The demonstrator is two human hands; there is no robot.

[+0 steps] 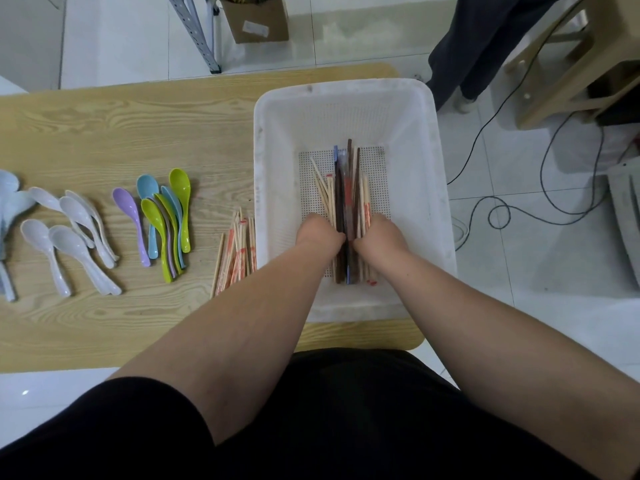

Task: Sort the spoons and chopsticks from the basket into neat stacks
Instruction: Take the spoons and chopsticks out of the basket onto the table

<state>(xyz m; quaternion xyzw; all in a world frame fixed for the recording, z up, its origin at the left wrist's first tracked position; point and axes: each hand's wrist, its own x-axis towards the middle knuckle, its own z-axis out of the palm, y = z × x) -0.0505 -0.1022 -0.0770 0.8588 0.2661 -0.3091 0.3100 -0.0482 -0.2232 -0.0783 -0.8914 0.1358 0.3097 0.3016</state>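
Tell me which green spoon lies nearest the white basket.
The lime-green spoon at the right edge of the coloured group; the other green spoons lie left of it, farther from the basket.

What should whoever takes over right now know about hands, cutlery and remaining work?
Hands: left hand and right hand are both inside the white basket, holding the mixed chopstick bundle from either side.
Done: white spoons and coloured spoons lie grouped on the table. Red-printed wooden chopsticks lie beside the basket. No spoons show in the basket.
Left: lift the bundle out, split wooden from dark sticks, then neaten the loose piles.
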